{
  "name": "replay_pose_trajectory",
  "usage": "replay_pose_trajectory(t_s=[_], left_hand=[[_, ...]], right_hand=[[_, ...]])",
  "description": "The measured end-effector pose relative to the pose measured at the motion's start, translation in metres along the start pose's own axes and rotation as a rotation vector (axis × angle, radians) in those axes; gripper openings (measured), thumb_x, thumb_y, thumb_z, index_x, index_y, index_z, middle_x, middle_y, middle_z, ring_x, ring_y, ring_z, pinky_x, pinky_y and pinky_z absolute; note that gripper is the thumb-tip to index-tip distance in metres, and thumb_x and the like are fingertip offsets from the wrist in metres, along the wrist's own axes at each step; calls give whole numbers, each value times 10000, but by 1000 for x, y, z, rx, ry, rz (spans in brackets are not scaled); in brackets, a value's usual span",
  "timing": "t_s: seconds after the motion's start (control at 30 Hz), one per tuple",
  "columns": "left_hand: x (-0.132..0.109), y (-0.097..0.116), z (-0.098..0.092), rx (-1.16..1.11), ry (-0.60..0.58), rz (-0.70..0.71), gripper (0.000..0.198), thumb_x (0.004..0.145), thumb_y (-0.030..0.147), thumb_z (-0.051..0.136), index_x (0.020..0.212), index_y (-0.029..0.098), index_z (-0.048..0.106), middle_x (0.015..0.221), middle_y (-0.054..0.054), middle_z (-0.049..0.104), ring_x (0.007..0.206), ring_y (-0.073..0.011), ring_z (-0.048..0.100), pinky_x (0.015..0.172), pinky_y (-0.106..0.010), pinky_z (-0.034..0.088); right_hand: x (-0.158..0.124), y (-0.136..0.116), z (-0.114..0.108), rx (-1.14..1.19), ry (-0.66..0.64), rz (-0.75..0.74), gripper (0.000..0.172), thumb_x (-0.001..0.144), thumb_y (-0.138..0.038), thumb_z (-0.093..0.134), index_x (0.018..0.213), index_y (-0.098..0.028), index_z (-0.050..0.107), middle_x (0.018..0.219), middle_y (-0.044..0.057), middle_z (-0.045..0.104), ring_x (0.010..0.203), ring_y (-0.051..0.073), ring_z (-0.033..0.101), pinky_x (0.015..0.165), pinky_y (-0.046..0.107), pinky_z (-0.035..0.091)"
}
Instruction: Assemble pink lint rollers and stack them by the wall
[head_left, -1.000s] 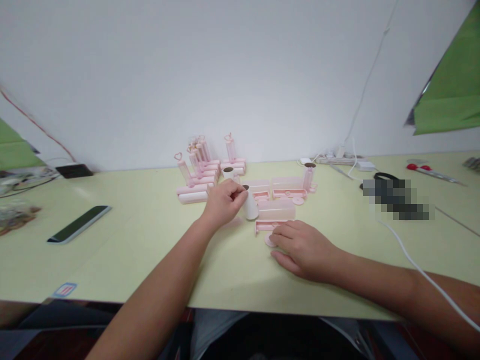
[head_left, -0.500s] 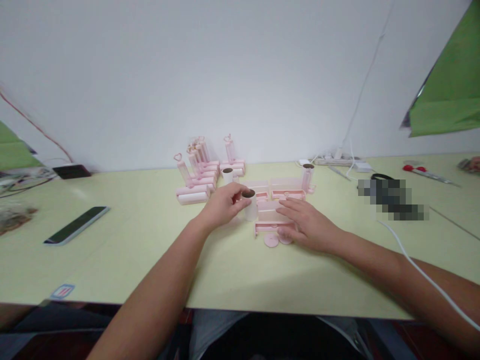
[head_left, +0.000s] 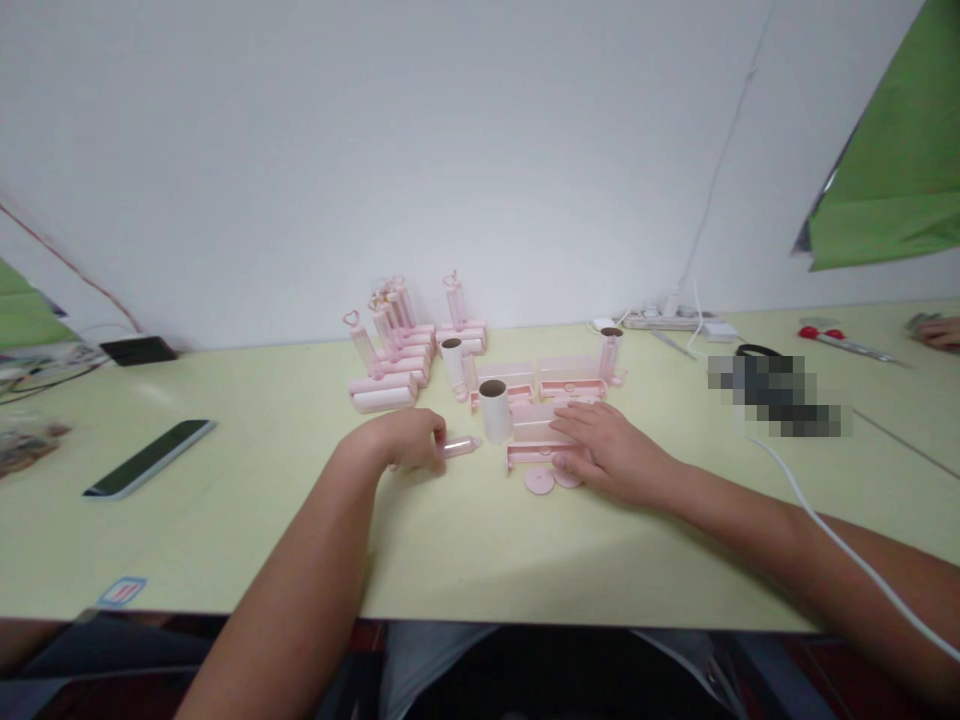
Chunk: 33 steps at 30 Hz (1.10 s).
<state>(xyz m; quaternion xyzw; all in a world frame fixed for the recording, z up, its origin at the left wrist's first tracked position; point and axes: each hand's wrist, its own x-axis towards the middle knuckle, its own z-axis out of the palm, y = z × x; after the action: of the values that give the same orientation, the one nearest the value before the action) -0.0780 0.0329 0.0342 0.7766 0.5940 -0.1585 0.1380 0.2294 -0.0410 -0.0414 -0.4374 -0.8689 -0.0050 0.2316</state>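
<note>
Fingers: left hand (head_left: 403,450) pinches pink stick (head_left: 460,446), right hand (head_left: 604,452) open, flat; pale-green table (head_left: 247,510), white wall (head_left: 375,150).

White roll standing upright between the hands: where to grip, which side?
Probably pinch the white roll round its curved side wall, mid-height, from the left. It stands on end; the pink tray under the right hand crowds its right. The left hand holds a pink handle.
</note>
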Motion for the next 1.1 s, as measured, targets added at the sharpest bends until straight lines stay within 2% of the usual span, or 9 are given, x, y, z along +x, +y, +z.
replay_pose_trajectory(t_s=[0.17, 0.33, 0.4, 0.5, 0.6, 0.7, 0.9, 1.0, 1.1], left_hand=[[-5, -3, -5, -14, -10, 70, 290, 598, 300, 665, 863, 197, 717, 729, -31, 679, 634, -187, 587, 524, -247, 353], [-22, -12, -16, -356, -174, 334, 218, 716, 375, 677, 790, 171, 646, 664, 7, 613, 604, -136, 554, 547, -216, 378], [-29, -3, -17, -489, -218, 487, 257, 768, 402, 680, 834, 160, 627, 691, 4, 598, 615, -120, 534, 565, -208, 388], [-37, 30, -9, -664, -260, 705, 321, 860, 432, 627, 1005, 146, 624, 779, -30, 620, 675, -125, 544, 611, -217, 426], [-42, 70, 4, -763, -175, 922, 337, 929, 415, 554, 1130, 148, 592, 920, -55, 614, 772, -129, 548, 700, -241, 459], [-46, 94, 14, -670, -30, 978, 319, 983, 413, 449, 1103, 144, 572, 874, -38, 589, 771, -130, 525, 724, -255, 455], [-46, 99, 23, -493, 364, 904, 363, 1023, 375, 322, 1196, 152, 550, 1092, -94, 642, 975, -191, 586, 909, -328, 446], [-46, 101, 28, -429, 422, 914, 367, 1011, 380, 348, 1216, 156, 555, 1093, -98, 662, 965, -202, 606, 891, -317, 456], [-49, 104, 29, -421, 395, 940, 360, 1007, 368, 356, 1207, 149, 560, 1077, -99, 670, 938, -196, 613, 865, -296, 462]], right_hand=[[-2, 1, 6, 21, 18, -26, 458, 950, -442, 516, 1269, -135, 634, 1384, 170, 580, 1313, 325, 495, 1101, 516, 359], [0, -3, -1, 109, 129, -43, 401, 925, -398, 570, 1228, -144, 637, 1291, 176, 632, 1222, 309, 552, 1042, 499, 403], [-1, -10, -9, 192, 184, -49, 349, 912, -396, 593, 1156, -153, 651, 1145, 154, 686, 1086, 287, 599, 952, 464, 444], [-4, -24, -19, 398, 171, -62, 320, 884, -460, 624, 1014, -170, 662, 874, 75, 682, 838, 220, 603, 778, 365, 457], [-9, -34, -20, 695, 115, -15, 371, 848, -547, 638, 851, -177, 631, 711, 6, 592, 654, 151, 539, 619, 274, 417], [-10, -35, -17, 886, 125, 84, 404, 874, -560, 597, 752, -175, 603, 652, -13, 550, 598, 129, 505, 573, 251, 389], [-6, -28, -18, 998, 265, 153, 496, 913, -565, 526, 600, -180, 524, 564, -30, 458, 541, 114, 420, 554, 255, 350], [-8, -29, -19, 989, 266, 172, 503, 891, -586, 547, 594, -183, 495, 570, -31, 438, 543, 113, 394, 536, 255, 322], [-12, -31, -19, 973, 266, 169, 484, 908, -540, 547, 586, -188, 464, 546, -42, 395, 517, 103, 348, 508, 253, 281]])
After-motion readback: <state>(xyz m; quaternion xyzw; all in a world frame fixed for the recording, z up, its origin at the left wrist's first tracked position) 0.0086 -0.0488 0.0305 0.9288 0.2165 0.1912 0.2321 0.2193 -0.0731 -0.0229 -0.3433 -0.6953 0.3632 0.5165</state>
